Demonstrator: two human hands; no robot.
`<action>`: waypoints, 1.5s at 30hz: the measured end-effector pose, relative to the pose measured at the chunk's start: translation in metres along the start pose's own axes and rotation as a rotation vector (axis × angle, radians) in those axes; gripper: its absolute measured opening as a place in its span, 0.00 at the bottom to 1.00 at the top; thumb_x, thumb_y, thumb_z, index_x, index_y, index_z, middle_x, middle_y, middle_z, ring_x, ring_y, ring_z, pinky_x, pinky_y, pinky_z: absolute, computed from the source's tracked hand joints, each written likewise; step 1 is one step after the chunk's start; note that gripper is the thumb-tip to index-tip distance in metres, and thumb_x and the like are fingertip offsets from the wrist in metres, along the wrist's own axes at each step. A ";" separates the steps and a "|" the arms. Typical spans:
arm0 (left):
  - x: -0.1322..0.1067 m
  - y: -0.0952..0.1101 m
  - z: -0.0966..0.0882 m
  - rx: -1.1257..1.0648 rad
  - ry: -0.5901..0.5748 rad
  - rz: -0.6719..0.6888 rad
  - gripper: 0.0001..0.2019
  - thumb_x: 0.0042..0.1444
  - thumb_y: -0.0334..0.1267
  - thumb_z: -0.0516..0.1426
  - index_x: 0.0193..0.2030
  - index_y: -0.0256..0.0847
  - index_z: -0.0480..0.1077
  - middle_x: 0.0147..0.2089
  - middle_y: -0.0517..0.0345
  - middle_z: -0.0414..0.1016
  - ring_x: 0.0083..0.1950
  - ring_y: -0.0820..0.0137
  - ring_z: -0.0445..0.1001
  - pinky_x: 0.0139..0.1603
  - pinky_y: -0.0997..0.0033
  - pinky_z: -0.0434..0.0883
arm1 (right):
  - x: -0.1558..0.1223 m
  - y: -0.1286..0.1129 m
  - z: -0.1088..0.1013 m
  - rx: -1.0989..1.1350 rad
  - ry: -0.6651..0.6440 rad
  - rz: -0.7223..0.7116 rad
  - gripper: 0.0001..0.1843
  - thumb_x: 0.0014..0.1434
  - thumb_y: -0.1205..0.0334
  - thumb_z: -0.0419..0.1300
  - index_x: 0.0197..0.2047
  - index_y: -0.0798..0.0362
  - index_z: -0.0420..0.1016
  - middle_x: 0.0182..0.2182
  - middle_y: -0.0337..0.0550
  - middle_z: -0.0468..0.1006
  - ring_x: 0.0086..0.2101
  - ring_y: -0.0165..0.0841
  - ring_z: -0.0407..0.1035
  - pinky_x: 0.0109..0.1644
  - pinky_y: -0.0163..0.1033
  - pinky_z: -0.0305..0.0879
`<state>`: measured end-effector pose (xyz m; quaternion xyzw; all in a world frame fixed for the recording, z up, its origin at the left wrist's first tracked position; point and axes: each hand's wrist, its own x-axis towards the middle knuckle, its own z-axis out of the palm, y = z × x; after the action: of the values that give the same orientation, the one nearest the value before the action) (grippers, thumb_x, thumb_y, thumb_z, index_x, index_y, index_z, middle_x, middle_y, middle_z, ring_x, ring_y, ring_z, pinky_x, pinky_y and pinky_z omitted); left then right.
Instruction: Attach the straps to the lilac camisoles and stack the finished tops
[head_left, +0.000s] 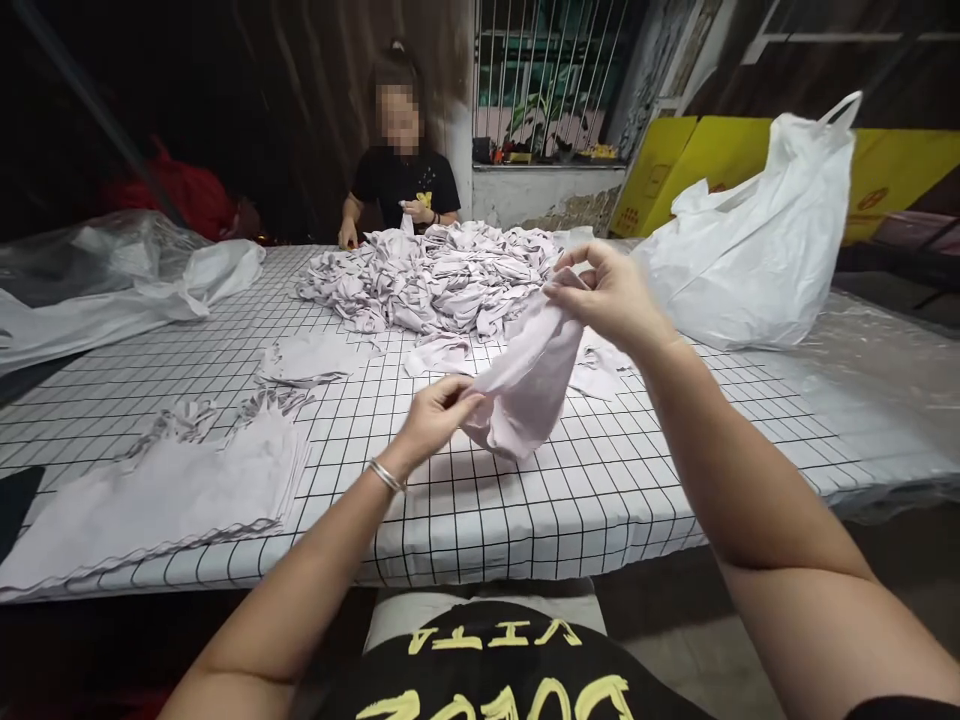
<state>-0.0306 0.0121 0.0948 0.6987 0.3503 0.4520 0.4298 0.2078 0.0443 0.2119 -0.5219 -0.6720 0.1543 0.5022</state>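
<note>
While we hold our hands apart over the middle of the surface (465,510), both are clamped on one pale lilac cloth piece (532,385). Our left hand (437,415) pinches its near left edge between thumb and fingers, and our right hand (604,290) grips its upper corner, farther off and higher, so the cloth slants upward to the right and sags between us. We wear a silvery bracelet (386,475) on the left wrist.

Under and beyond the cloth we see a black grid on the white covering, with a loose piece (439,355) lying flat at the near edge of a large crumpled heap (442,275) of similar fabric. To our left, near the edge, lies a layered stack (210,480) of flat pieces, with a smaller stack (311,355) just past it.

On the far right we have a full white plastic bag (757,240), with a yellow box (660,165) behind it; on the far left, crumpled clear plastic (112,250). Across from us, a co-worker (409,185) in a black top sits behind the heap.
</note>
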 end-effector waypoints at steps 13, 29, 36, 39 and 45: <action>0.083 0.056 -0.113 0.761 -0.070 -0.115 0.05 0.46 0.35 0.59 0.29 0.37 0.75 0.27 0.60 0.73 0.29 0.71 0.68 0.28 0.75 0.61 | 0.034 0.028 -0.045 -0.568 -0.495 0.197 0.19 0.43 0.51 0.71 0.21 0.53 0.68 0.19 0.36 0.67 0.24 0.29 0.63 0.25 0.34 0.56; 0.037 0.016 -0.104 1.037 0.006 -0.158 0.08 0.48 0.29 0.56 0.37 0.41 0.68 0.30 0.60 0.70 0.31 0.69 0.67 0.30 0.73 0.60 | -0.044 0.075 -0.014 -0.734 -0.272 0.241 0.07 0.51 0.62 0.60 0.23 0.52 0.66 0.21 0.38 0.70 0.25 0.31 0.62 0.27 0.36 0.51; -0.106 -0.062 -0.036 1.049 -0.132 -0.328 0.10 0.52 0.27 0.50 0.41 0.42 0.63 0.37 0.57 0.72 0.36 0.66 0.70 0.33 0.69 0.61 | -0.205 0.122 0.028 -0.729 -0.274 0.357 0.02 0.52 0.63 0.54 0.32 0.49 0.65 0.30 0.38 0.73 0.28 0.32 0.64 0.29 0.36 0.53; -0.114 -0.059 -0.035 1.057 -0.093 -0.328 0.11 0.52 0.27 0.51 0.42 0.42 0.62 0.35 0.57 0.72 0.35 0.65 0.70 0.31 0.69 0.61 | -0.213 0.117 0.030 -0.698 -0.223 0.350 0.04 0.52 0.63 0.53 0.34 0.48 0.63 0.33 0.41 0.73 0.31 0.35 0.65 0.30 0.37 0.56; -0.135 -0.048 -0.038 0.999 -0.080 -0.186 0.10 0.51 0.24 0.49 0.37 0.44 0.60 0.32 0.59 0.68 0.32 0.66 0.68 0.31 0.69 0.62 | -0.225 0.101 0.013 -0.589 -0.282 0.474 0.05 0.52 0.61 0.54 0.30 0.46 0.59 0.26 0.40 0.71 0.26 0.37 0.64 0.30 0.41 0.60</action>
<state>-0.1181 -0.0775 0.0150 0.8015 0.5677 0.1622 0.0945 0.2412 -0.1028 0.0169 -0.7578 -0.6107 0.1366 0.1846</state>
